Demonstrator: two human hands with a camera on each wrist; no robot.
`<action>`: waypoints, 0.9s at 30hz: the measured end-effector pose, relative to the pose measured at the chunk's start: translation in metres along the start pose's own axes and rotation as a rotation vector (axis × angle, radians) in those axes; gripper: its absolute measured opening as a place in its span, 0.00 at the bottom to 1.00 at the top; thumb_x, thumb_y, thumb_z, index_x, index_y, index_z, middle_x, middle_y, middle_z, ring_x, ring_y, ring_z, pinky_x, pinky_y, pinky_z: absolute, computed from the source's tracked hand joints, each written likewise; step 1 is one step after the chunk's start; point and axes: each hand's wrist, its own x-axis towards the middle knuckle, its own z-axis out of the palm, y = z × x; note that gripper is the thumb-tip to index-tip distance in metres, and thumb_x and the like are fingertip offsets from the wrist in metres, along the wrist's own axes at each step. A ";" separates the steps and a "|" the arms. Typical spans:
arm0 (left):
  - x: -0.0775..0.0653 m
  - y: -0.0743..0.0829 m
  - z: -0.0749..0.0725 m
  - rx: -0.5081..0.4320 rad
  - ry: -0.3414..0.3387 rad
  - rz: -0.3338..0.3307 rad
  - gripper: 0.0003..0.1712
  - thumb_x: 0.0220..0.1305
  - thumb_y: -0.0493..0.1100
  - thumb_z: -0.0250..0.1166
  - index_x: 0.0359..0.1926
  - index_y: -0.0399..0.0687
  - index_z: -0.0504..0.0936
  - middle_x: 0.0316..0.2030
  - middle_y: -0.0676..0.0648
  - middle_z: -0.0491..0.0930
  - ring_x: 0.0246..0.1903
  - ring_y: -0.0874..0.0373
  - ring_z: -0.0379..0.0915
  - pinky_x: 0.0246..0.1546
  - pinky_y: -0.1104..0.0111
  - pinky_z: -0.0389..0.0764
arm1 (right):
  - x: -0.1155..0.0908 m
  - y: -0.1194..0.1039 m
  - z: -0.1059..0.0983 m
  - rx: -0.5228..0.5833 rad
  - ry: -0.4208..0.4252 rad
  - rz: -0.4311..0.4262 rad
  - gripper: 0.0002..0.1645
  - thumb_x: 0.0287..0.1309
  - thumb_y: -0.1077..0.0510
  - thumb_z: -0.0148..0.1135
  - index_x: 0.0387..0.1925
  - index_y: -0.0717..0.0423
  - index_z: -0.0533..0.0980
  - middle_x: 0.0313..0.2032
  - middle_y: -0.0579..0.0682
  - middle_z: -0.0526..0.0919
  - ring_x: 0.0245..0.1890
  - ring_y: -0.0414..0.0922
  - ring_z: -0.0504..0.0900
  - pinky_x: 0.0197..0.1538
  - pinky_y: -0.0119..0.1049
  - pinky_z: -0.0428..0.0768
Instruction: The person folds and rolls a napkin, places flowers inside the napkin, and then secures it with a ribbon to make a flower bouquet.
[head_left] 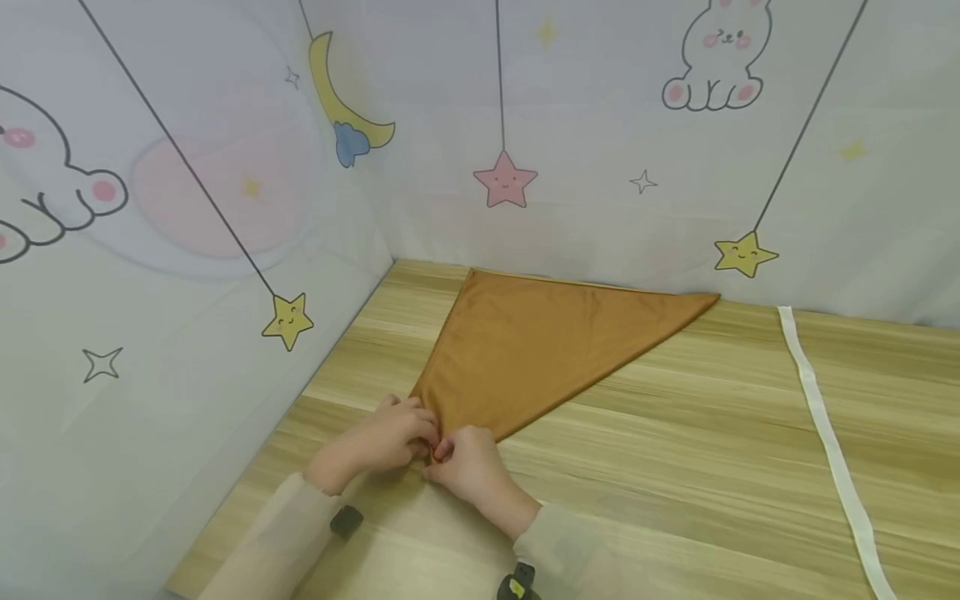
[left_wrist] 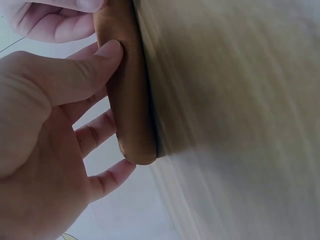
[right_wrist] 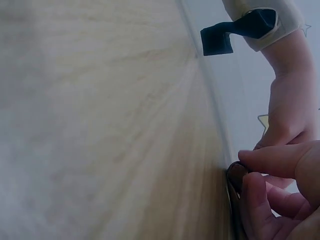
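Observation:
An orange-brown cloth (head_left: 540, 350), folded into a triangle, lies flat on the wooden table. Both hands work at its near-left corner. My left hand (head_left: 393, 433) pinches the cloth's edge; in the left wrist view its thumb (left_wrist: 87, 75) presses on a rounded fold (left_wrist: 131, 120) while the fingers reach behind it. Beside it, my right hand (head_left: 472, 467) pinches the corner between thumb and fingers. In the right wrist view, the right fingers (right_wrist: 270, 160) close around the small rolled end of the cloth (right_wrist: 237, 175). Part of the corner is hidden by the hands.
A long white strip (head_left: 828, 442) runs down the right side of the wooden table (head_left: 675, 475). Pale curtains (head_left: 600, 225) printed with stars, a moon and rabbits stand along the left and far edges. A dark wrist device (head_left: 347, 522) sits on the left sleeve.

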 end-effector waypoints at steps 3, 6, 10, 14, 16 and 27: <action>0.002 0.001 -0.001 -0.009 -0.025 -0.026 0.10 0.48 0.37 0.64 0.23 0.61 0.77 0.22 0.64 0.71 0.30 0.65 0.60 0.35 0.64 0.54 | 0.001 0.001 -0.001 -0.011 -0.001 0.003 0.08 0.35 0.66 0.67 0.11 0.57 0.77 0.11 0.43 0.75 0.13 0.32 0.65 0.19 0.24 0.66; 0.003 0.001 -0.002 -0.006 -0.036 -0.029 0.10 0.47 0.36 0.63 0.25 0.61 0.78 0.24 0.63 0.71 0.32 0.65 0.61 0.37 0.63 0.55 | 0.003 0.004 -0.003 0.037 -0.029 0.060 0.05 0.35 0.67 0.66 0.12 0.58 0.79 0.12 0.45 0.77 0.13 0.33 0.67 0.18 0.25 0.68; 0.002 0.001 -0.002 0.006 -0.038 -0.020 0.13 0.42 0.34 0.64 0.28 0.59 0.81 0.30 0.62 0.72 0.35 0.64 0.63 0.39 0.61 0.57 | 0.006 0.007 -0.007 0.172 -0.087 0.170 0.03 0.37 0.66 0.68 0.16 0.60 0.80 0.13 0.48 0.78 0.12 0.35 0.71 0.18 0.27 0.70; 0.002 0.001 -0.001 0.010 -0.034 0.001 0.13 0.43 0.35 0.65 0.29 0.60 0.83 0.32 0.62 0.73 0.37 0.64 0.63 0.39 0.61 0.58 | 0.008 0.012 -0.013 0.250 -0.150 0.236 0.05 0.41 0.64 0.68 0.17 0.59 0.80 0.13 0.48 0.78 0.11 0.37 0.72 0.18 0.29 0.70; 0.003 0.001 0.000 0.019 -0.028 0.017 0.11 0.46 0.36 0.64 0.29 0.60 0.84 0.31 0.62 0.74 0.36 0.64 0.64 0.38 0.62 0.58 | 0.009 0.013 -0.016 0.267 -0.176 0.250 0.05 0.43 0.63 0.67 0.18 0.59 0.81 0.14 0.47 0.78 0.11 0.37 0.71 0.18 0.29 0.70; 0.006 0.003 -0.003 0.033 -0.034 0.018 0.07 0.50 0.39 0.64 0.29 0.59 0.82 0.30 0.62 0.73 0.36 0.64 0.65 0.38 0.61 0.59 | 0.009 0.009 -0.022 0.235 -0.231 0.222 0.07 0.34 0.65 0.71 0.18 0.60 0.79 0.13 0.44 0.74 0.12 0.36 0.69 0.17 0.26 0.67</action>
